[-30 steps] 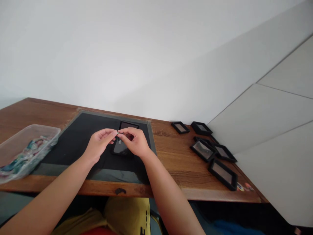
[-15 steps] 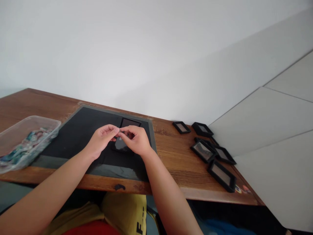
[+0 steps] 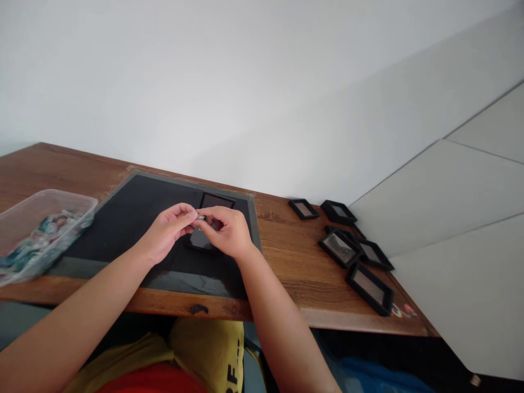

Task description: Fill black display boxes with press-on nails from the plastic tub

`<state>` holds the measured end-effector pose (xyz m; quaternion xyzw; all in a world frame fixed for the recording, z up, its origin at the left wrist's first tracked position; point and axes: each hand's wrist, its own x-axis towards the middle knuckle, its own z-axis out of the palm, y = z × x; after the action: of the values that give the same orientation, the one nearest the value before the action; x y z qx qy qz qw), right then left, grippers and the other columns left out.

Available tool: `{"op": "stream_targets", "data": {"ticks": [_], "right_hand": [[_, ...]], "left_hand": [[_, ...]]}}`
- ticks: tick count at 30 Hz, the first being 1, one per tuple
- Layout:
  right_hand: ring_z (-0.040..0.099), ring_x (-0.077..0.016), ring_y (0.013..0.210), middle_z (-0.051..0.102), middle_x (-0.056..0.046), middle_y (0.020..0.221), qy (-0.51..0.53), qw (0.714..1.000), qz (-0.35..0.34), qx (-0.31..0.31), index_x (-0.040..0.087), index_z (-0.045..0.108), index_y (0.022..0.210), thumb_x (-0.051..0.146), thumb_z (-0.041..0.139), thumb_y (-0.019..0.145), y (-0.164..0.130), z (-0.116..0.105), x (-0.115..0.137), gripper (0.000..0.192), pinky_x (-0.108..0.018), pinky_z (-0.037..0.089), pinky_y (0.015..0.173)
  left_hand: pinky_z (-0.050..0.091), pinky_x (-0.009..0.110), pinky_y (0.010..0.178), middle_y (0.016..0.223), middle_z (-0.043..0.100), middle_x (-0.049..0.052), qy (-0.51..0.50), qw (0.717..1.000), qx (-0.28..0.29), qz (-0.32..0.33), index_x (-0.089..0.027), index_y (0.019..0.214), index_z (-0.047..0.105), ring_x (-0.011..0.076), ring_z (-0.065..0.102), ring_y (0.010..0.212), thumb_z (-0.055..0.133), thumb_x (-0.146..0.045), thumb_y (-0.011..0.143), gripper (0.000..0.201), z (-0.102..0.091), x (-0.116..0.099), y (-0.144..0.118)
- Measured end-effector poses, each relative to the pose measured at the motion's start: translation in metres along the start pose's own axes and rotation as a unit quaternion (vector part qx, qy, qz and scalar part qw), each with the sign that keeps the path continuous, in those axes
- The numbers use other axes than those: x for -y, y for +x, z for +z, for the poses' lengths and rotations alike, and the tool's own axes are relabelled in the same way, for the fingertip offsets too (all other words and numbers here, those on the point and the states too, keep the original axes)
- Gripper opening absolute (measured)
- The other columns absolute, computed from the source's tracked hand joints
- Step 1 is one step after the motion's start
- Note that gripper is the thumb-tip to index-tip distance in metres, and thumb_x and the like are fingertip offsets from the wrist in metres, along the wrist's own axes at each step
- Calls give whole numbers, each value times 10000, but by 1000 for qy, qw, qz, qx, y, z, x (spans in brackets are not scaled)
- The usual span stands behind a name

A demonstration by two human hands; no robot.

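Little changed since earlier: left hand point(image 3: 170, 232) and right hand point(image 3: 227, 232) both pinch a small grey piece point(image 3: 201, 216) over the mat's point(image 3: 131, 218) far edge; seemingly light, rigid, best gripped at ends.

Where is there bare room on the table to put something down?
Bare wood lies between the black mat and the black frames, and behind the plastic tub at far left. The mat's left half is bare too. It is crowded at the mat's middle, where both hands pinch a small piece.
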<state>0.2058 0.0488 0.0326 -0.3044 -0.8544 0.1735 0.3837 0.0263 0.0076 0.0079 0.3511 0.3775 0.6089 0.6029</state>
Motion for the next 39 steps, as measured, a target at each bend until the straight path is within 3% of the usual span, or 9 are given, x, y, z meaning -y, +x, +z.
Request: {"op": "stream_targets", "data": {"ticks": [16, 25, 29, 33, 36, 39], "right_hand": [[617, -121, 632, 804, -29, 816, 73, 997, -7, -15, 243, 865, 1119, 451, 742, 981, 2, 2, 2, 278, -263, 488, 630], [554, -105, 587, 853, -49, 969, 115, 992, 54, -21, 252, 870, 1125, 424, 804, 918, 3, -5, -5, 278, -253, 454, 582], [567, -102, 606, 849, -35, 948, 60, 990, 124, 21, 255, 875, 1100, 390, 811, 905, 5, -15, -9, 247, -249, 439, 605], [637, -131, 692, 823, -21, 862, -81, 965, 212, 128, 256, 883, 1063, 324, 806, 894, 7, -22, -11, 197, -268, 433, 668], [652, -146, 713, 810, -20, 839, -141, 938, 255, 190, 261, 888, 1035, 330, 804, 890, 8, -23, -11, 182, -281, 420, 673], [657, -151, 720, 805, -17, 837, -158, 928, 268, 204, 284, 889, 1035, 373, 800, 892, 9, -21, -11, 191, -282, 410, 665]], "left_hand": [[552, 190, 668, 789, 709, -9, -54, 998, 4, -17, -181, 806, 706, 94, 638, 706, 1053, -467, 557, 514, -4, 1, 1], [538, 174, 639, 761, 670, -20, -22, 998, -64, -17, -180, 828, 698, 86, 621, 693, 1063, -516, 448, 625, -2, 0, 4], [507, 170, 614, 791, 679, -26, 7, 992, -127, 8, -188, 905, 679, 77, 599, 679, 1038, -541, 433, 690, -6, 3, 11], [486, 211, 600, 811, 709, 0, 63, 981, -176, 56, -191, 938, 653, 109, 600, 673, 974, -552, 510, 645, -8, 5, 15], [472, 245, 633, 817, 725, 13, 125, 969, -181, 111, -199, 878, 641, 136, 616, 706, 933, -492, 585, 507, -7, 8, 12], [462, 272, 692, 818, 736, 23, 204, 953, -157, 158, -201, 807, 667, 140, 612, 729, 898, -404, 655, 343, -7, 12, 7]]}}
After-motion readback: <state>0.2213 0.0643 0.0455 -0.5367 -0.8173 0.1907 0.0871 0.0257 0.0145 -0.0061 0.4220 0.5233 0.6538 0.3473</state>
